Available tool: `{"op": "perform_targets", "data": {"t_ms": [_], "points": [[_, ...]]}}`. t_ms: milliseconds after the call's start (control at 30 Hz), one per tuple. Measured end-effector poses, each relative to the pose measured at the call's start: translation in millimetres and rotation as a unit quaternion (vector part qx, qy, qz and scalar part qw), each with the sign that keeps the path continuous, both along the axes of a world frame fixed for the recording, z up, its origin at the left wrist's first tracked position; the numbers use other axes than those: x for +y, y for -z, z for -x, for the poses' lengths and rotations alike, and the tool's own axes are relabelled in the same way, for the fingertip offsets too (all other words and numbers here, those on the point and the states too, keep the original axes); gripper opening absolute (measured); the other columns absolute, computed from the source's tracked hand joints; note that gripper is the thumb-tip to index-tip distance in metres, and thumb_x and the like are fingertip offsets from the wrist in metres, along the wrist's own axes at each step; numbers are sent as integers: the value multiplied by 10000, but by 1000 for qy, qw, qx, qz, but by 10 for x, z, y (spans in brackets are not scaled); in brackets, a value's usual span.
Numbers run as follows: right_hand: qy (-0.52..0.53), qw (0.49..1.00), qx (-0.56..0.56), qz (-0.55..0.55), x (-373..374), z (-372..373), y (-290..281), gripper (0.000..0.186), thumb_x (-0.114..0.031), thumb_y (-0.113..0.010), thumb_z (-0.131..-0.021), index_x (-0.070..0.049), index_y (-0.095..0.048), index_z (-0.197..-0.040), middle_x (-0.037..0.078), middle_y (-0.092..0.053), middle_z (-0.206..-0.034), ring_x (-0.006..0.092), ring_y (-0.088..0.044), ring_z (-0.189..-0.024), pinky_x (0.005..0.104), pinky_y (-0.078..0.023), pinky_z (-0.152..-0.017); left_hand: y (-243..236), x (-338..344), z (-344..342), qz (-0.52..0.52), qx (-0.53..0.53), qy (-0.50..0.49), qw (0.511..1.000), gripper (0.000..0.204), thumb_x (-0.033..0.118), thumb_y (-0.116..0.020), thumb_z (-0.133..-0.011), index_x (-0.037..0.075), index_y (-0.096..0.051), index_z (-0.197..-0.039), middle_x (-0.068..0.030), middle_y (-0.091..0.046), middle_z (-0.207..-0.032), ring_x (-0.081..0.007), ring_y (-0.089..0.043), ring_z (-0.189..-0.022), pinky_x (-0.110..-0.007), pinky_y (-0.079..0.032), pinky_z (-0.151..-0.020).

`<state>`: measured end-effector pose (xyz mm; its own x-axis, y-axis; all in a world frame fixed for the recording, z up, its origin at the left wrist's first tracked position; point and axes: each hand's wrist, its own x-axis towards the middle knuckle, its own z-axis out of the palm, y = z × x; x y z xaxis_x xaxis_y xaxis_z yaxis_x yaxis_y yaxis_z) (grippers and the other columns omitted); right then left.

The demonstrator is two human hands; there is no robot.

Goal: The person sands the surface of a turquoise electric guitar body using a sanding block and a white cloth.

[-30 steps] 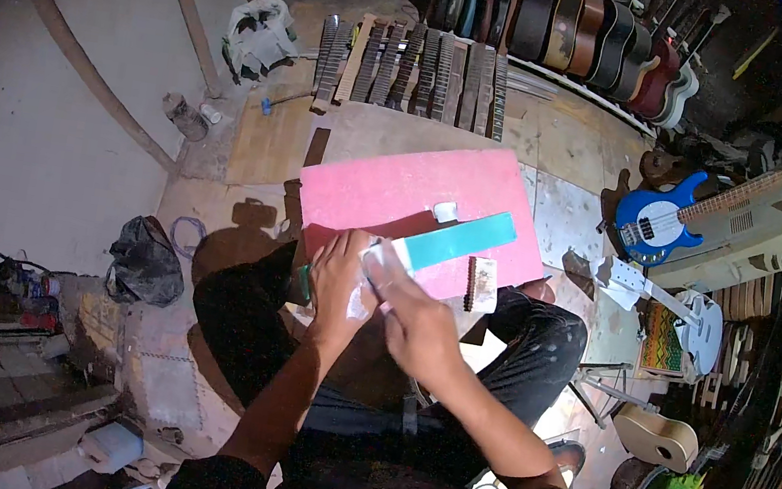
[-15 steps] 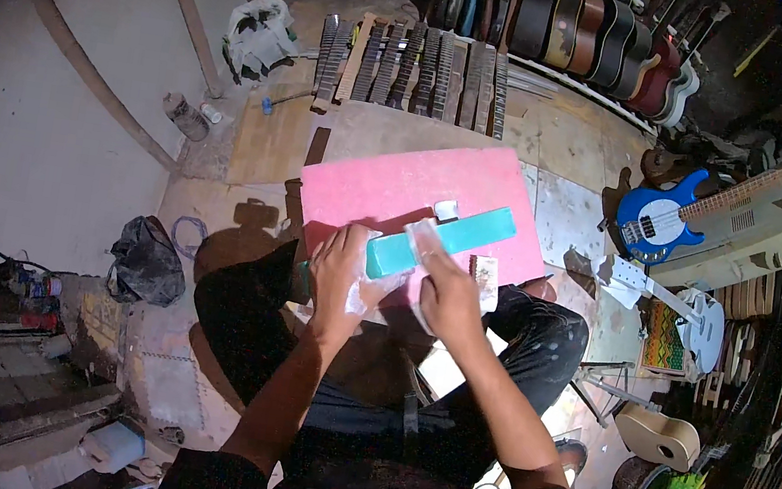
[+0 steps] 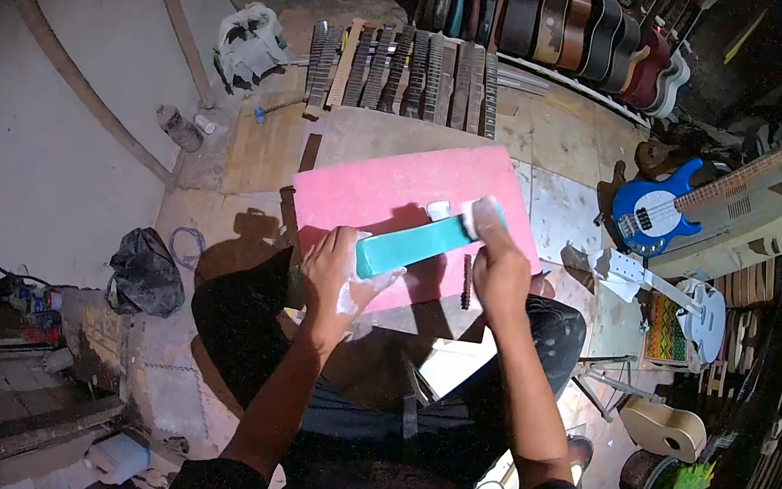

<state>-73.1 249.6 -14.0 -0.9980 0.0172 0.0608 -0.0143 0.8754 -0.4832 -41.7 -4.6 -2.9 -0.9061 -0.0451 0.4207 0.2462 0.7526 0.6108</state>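
A long teal bar (image 3: 416, 248) with flat faces is held at a slant above the pink board (image 3: 337, 196). My left hand (image 3: 332, 266) is closed around the bar's near left end, its fingers dusted with white powder. Against the far right end of the bar, my right hand (image 3: 501, 266) presses a whitish folded pad (image 3: 482, 218); whether it is cloth or abrasive paper I cannot make out. A small white piece (image 3: 439, 210) lies on the board just beyond the bar. Beside my right wrist is a narrow dark ridged object (image 3: 467, 281).
Several fretted guitar necks (image 3: 401, 74) lie in a row beyond the board. A blue bass guitar (image 3: 659, 209) leans at the right, above a white guitar (image 3: 700, 311). Acoustic guitars (image 3: 575, 24) line the back. A black plastic bag (image 3: 147, 271) sits at the left.
My right hand has slid the pad along the bar, away and to the right, from near its middle to its far end. My left hand keeps its hold.
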Motion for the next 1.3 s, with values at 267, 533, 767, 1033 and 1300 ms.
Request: {"op": "perform_targets", "data": {"t_ms": [267, 533, 767, 1033, 1300], "points": [[-29, 998, 47, -12, -190, -284, 53, 686, 116, -574, -840, -137, -626, -1476, 173, -634, -1459, 395, -673, -1241, 451, -573, -1020, 54, -23, -9, 0, 20, -8, 1000, 635, 383, -1002, -604, 64, -663, -1037, -161, -704, -968, -396, -688, -906, -498, -549, -790], [-19, 998, 58, 23, -255, -294, -127, 640, 114, -555, -859, -94, -629, -1459, 234, -622, -1449, 391, -669, -1257, 451, -544, -1062, 43, 7, 30, -35, -13, -17, 999, 662, 387, -1019, -609, 52, -652, -1047, -174, -708, -993, -393, -720, -878, -487, -581, -759], [60, 996, 28, 52, -2, -82, -266, 626, 107, -533, -837, -22, -626, -1442, 287, -623, -1419, 433, -614, -1317, 445, -497, -1121, -135, 62, 2, -54, -99, -26, 993, 669, 341, -1028, -647, 28, -638, -1091, -191, -740, -1032, -366, -764, -928, -440, -615, -798], [68, 994, -59, 59, 43, -73, -345, 646, 103, -540, -821, -28, -623, -1448, 275, -604, -1459, 430, -583, -1358, 439, -488, -1132, 54, 9, 28, -22, -173, -29, 984, 712, 320, -1007, -703, 4, -629, -1217, -195, -779, -1087, -319, -779, -970, -411, -630, -854], [74, 995, -43, 40, 92, -16, -384, 626, 97, -535, -836, -14, -619, -1447, 284, -606, -1444, 428, -609, -1320, 447, -505, -1110, 20, 31, 24, -29, -160, -37, 986, 707, 555, -971, -651, 69, -712, -1094, -172, -770, -959, -386, -750, -908, -476, -588, -848]]}}
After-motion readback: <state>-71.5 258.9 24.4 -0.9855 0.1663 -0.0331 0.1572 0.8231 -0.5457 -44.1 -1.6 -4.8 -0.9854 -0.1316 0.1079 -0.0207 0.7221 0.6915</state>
